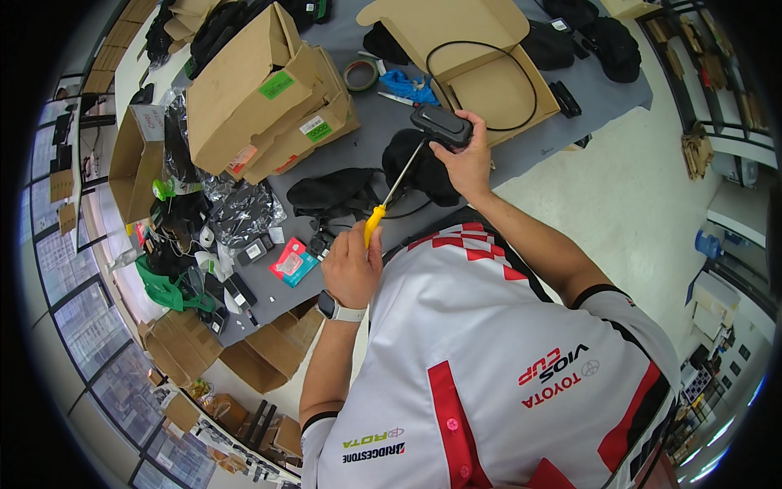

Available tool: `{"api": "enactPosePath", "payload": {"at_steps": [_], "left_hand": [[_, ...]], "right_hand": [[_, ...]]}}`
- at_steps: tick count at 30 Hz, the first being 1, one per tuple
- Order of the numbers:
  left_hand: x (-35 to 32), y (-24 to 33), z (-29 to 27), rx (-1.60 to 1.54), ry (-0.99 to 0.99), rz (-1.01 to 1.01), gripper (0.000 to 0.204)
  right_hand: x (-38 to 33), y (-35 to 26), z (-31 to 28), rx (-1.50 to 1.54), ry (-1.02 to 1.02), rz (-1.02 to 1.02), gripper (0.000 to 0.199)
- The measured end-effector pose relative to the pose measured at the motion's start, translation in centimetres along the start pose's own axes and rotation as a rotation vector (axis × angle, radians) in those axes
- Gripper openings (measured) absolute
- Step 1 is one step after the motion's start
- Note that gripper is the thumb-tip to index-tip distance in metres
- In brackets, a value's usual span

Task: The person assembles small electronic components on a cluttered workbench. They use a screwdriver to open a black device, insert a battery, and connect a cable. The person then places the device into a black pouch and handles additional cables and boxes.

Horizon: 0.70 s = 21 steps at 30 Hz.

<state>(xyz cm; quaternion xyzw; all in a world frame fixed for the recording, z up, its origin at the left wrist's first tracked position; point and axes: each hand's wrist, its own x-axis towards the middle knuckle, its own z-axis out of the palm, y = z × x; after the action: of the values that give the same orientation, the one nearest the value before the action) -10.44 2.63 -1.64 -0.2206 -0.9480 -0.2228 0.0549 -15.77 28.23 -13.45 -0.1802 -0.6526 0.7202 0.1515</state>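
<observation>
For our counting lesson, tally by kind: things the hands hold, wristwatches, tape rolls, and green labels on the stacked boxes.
Screwdriver, left hand: 1
Black device, right hand: 1
Wristwatch: 1
Tape roll: 1
Green labels: 2
Total: 6

The left hand [352, 265] hid part of the yellow-handled screwdriver [375, 220]; whether its tip [423, 143] touched the black oblong case [437, 122], I couldn't tell.

Near the centre of the frame, the left hand [352, 265] grips a yellow-handled screwdriver [374, 224], its tip at a black device [441, 125] in the right hand [470, 163]. Cardboard boxes [244, 90] sit stacked at upper left on the grey surface [525, 167].
</observation>
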Motion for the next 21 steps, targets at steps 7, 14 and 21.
{"api": "enactPosePath", "payload": {"at_steps": [7,14,21], "left_hand": [[-0.2,0.0,-0.4,-0.127,-0.077,-0.146,0.02],[1.2,-0.9,-3.1,-0.37,-0.185,-0.392,0.026],[0.5,-1.5,-2.3,-0.446,-0.171,-0.456,0.03]], "right_hand": [[-0.3,-0.8,0.2,-0.061,-0.019,-0.047,0.069],[-0.9,-1.1,0.7,-0.098,-0.062,-0.108,0.069],[-1.0,-1.0,0.8,-0.098,-0.063,-0.087,0.068]]}}
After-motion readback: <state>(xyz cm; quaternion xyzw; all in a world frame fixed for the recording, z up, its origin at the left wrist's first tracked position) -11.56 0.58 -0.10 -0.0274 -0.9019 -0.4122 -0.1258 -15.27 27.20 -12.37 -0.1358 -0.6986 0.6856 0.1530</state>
